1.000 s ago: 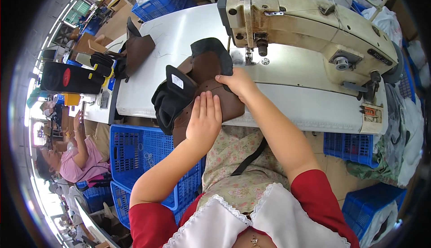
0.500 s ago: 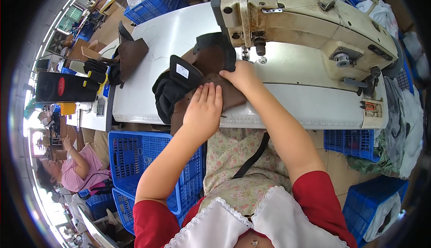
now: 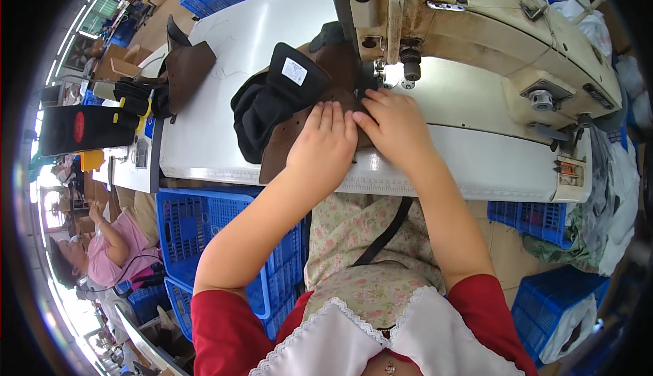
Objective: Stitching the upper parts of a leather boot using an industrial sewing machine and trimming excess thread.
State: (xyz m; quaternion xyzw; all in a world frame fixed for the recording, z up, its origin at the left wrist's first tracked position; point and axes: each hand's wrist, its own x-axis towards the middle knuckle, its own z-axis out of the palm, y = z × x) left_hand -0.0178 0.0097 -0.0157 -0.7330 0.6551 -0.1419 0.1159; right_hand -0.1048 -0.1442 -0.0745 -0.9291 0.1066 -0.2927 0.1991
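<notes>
A brown boot upper [image 3: 277,148] with black padded lining lies on the white bed of a sewing machine [image 3: 469,29]. From it a black tongue [image 3: 311,85] with a white label stands up. My left hand [image 3: 324,141] rests flat on the brown part, fingers together and stretched out. Just right of it, my right hand [image 3: 398,128] presses on the piece's right edge beside the needle area, thumb and forefinger apart. The thumb nearly touches my left fingertips. The machine head and my fingers hide part of the piece's edge near the presser foot [image 3: 380,73].
Another brown and black upper [image 3: 190,70] lies on the table's left. Beyond it stands a black padded item with a red oval [image 3: 81,130]. Blue crates [image 3: 204,202] sit below the table's front edge, with another crate [image 3: 561,308] at right. A person in pink [image 3: 119,247] sits at far left.
The upper has shifted slightly toward the needle area, and its tongue has swung right. My right hand has come off its grip at the far edge, moving right and nearer; my left hand has slid right.
</notes>
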